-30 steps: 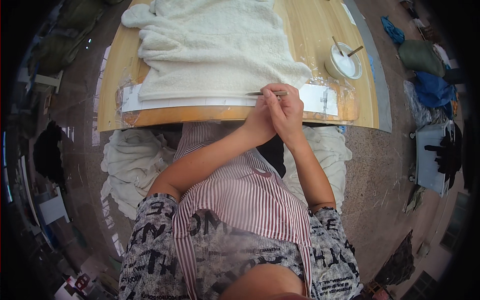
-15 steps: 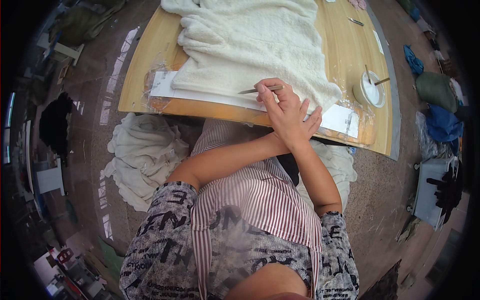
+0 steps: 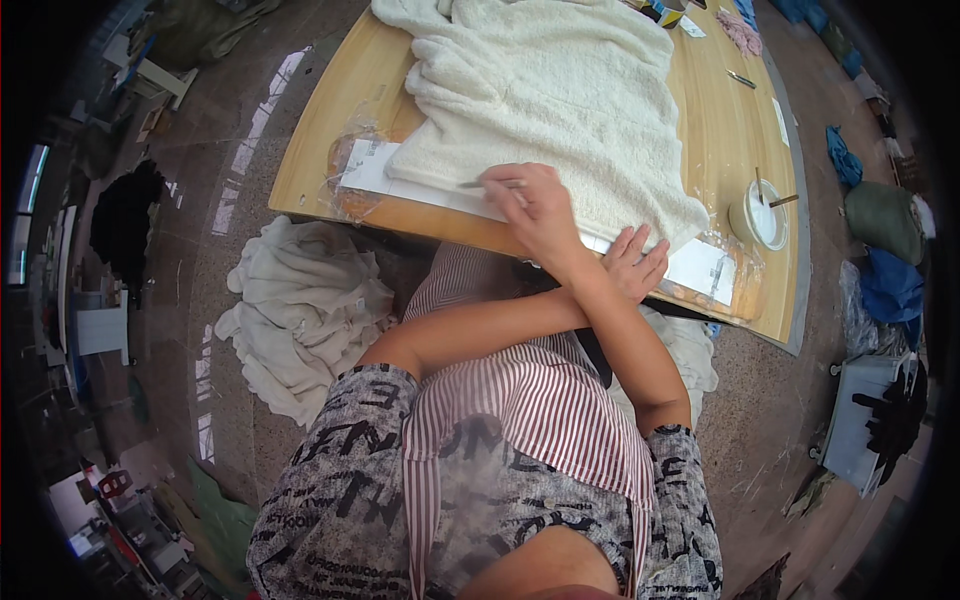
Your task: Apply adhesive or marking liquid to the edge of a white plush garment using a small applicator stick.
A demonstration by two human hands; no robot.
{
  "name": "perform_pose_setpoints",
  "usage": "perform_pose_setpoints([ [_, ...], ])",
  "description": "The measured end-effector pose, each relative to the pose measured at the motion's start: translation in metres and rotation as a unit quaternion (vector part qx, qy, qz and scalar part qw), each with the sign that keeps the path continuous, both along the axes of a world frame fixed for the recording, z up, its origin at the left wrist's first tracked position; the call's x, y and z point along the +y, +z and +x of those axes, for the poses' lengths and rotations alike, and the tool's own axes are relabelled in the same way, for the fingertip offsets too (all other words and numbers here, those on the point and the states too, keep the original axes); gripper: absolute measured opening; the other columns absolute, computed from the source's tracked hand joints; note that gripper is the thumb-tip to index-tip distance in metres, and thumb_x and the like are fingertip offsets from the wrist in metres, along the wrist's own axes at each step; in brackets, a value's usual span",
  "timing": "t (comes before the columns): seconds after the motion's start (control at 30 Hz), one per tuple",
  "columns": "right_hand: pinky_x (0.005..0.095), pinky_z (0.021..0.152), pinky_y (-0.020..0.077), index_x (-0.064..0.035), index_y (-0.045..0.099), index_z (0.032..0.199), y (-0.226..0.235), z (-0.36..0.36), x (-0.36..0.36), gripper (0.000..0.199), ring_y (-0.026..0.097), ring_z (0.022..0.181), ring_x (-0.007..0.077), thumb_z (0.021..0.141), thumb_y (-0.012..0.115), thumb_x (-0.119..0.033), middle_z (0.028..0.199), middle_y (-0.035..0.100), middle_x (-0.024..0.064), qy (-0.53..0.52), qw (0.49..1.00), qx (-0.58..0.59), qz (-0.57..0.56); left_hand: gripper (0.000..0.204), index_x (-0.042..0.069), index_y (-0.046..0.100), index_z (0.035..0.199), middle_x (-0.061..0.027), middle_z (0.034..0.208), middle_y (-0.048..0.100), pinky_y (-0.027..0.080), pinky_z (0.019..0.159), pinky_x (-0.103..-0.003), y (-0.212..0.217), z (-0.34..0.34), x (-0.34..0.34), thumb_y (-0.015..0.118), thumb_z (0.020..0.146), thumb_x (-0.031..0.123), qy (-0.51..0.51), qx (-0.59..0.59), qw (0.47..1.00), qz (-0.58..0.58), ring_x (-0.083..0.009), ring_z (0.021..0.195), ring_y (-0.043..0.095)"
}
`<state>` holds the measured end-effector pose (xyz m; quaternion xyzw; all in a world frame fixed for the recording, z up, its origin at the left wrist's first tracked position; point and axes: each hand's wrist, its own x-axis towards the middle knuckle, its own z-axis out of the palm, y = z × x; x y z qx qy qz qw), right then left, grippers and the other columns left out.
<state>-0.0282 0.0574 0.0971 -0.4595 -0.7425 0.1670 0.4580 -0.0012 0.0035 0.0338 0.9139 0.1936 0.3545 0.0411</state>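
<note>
My forearms cross, the right one over the left. In my right hand (image 3: 538, 210) is a slim pencil-like stick (image 3: 474, 184), pinched between the fingers with its point toward the left. That point is at the near hem of a fluffy cream-white garment (image 3: 550, 90) spread over the table. My left hand (image 3: 637, 262) reaches across to the right and lies flat, fingers spread, on the garment's near right edge. Beneath the hem, a long white paper strip (image 3: 366, 168) runs along the table's front edge, taped at its ends.
At the right of the wooden table (image 3: 318, 150) stands a tub of white paste (image 3: 755, 222) with two sticks in it. A small cutter (image 3: 741, 78) lies farther back. Piled cream cloth (image 3: 300, 310) sits below the table on the left. A wheeled bin (image 3: 862, 420) is at right.
My right hand has slid left along the hem with the stick. The left hand stays pressed near the right corner. The whole view has shifted a little.
</note>
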Motion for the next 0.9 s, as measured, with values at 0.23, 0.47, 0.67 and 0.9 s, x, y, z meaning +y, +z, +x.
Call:
perform_pose_setpoints([
  [0.23, 0.0266, 0.076, 0.0482, 0.003, 0.065, 0.101, 0.051, 0.165, -0.065, 0.018, 0.062, 0.08, 0.0129, 0.094, 0.055, -0.01, 0.093, 0.067, 0.0096, -0.284, 0.936, 0.195, 0.08, 0.023, 0.001, 0.066, 0.1, -0.0122, 0.101, 0.067, 0.047, 0.09, -0.033, 0.06, -0.119, 0.078, 0.054, 0.081, -0.001, -0.071, -0.108, 0.914, -0.384, -0.023, 0.1, 0.062],
  [0.47, 0.0287, 0.078, 0.0464, 0.0009, 0.067, 0.104, 0.038, 0.303, -0.081, 0.024, 0.061, 0.089, 0.0158, 0.094, 0.058, -0.02, 0.097, 0.067, 0.0086, -0.464, 0.882, 0.07, 0.034, 0.026, 0.003, 0.068, 0.1, -0.0184, 0.099, 0.068, 0.05, 0.081, -0.044, 0.04, -0.278, 0.266, 0.058, 0.083, 0.021, 0.473, 0.288, 0.8, -0.23, -0.0371, 0.096, 0.064],
  [0.67, 0.0411, 0.095, 0.0368, -0.0028, 0.06, 0.114, 0.02, 0.288, -0.094, 0.029, 0.05, 0.108, 0.0311, 0.089, 0.061, -0.017, 0.112, 0.058, 0.0126, -0.498, 0.842, -0.195, 0.065, 0.056, 0.003, 0.062, 0.119, -0.0203, 0.12, 0.061, 0.046, 0.094, -0.043, 0.01, -0.193, 0.351, 0.055, 0.088, 0.049, 0.182, -0.093, 0.892, -0.402, -0.0341, 0.11, 0.06],
  [0.9, 0.0363, 0.095, 0.0393, -0.0002, 0.06, 0.11, 0.011, 0.247, -0.144, 0.024, 0.052, 0.109, 0.0249, 0.092, 0.058, -0.017, 0.112, 0.058, 0.0104, -0.489, 0.87, -0.047, 0.045, 0.037, -0.001, 0.055, 0.12, -0.0154, 0.113, 0.062, 0.053, 0.089, -0.039, 0.058, -0.084, 0.37, 0.062, 0.087, 0.012, -0.006, -0.322, 0.543, -0.775, -0.0263, 0.102, 0.063],
])
